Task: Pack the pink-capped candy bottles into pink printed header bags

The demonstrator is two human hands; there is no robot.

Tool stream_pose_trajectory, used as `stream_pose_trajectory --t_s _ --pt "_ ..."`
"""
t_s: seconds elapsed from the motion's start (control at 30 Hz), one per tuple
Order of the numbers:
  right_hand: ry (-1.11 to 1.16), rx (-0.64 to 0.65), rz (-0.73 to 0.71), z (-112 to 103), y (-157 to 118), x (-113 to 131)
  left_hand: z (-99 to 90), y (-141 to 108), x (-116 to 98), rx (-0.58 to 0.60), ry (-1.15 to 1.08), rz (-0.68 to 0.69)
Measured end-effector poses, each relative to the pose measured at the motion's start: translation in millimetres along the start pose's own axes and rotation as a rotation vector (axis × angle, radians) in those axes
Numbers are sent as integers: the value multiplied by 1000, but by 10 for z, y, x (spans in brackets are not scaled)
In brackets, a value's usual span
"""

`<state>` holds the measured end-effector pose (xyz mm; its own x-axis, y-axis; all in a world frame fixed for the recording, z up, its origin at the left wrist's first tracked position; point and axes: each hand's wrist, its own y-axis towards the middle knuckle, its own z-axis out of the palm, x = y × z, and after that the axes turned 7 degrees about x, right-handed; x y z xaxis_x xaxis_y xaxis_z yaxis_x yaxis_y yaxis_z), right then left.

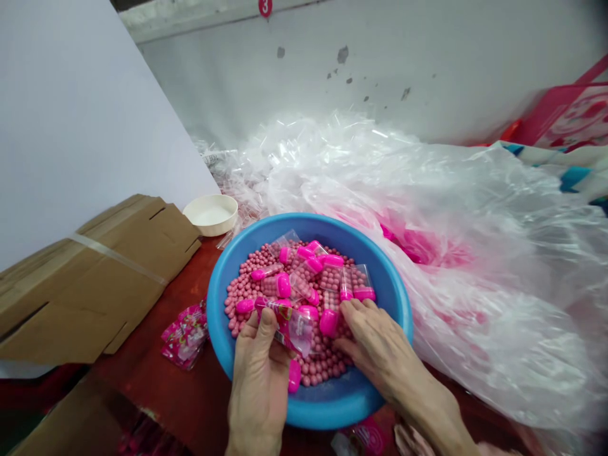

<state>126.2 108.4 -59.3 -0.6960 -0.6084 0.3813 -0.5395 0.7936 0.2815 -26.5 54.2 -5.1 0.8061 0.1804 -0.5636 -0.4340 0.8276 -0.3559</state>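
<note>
My left hand is closed, with thumb and fingers pinching a small clear plastic bag printed in pink, held over the near side of a blue basin. In the basin lie many pink beads and several clear little bottles with bright pink caps, filled with beads. My right hand reaches down into the basin's right side. Its thumb and fingers are apart, their tips at the beads beside a pink-capped bottle. Part of its fingers is hidden from view.
Flattened cardboard and a white round dish are at the left. Pink printed bags lie on the red table beside the basin. A large heap of clear plastic fills the right, against a white wall.
</note>
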Motion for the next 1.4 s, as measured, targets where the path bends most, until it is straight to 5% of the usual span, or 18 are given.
stream_pose_trajectory --t_s 0.13,0.27,0.67,0.93,1.13,1.23,1.4 --pt "147 49 80 -292 93 196 -24 -5 14 -3 18 -5" --pt "652 -6 307 -491 77 466 -23 -15 32 40 52 27" --pt "1072 -197 380 -407 -117 747 -10 -34 68 -40 82 118" --pt "835 -323 436 -206 -174 806 -20 -45 49 -10 71 67" --pt "319 -400 216 -262 -218 743 15 -57 84 21 179 32" --pt "104 -326 128 -347 -227 764 22 -71 85 80 184 -1" --pt "400 -371 159 -229 -210 803 12 -72 51 130 180 -27"
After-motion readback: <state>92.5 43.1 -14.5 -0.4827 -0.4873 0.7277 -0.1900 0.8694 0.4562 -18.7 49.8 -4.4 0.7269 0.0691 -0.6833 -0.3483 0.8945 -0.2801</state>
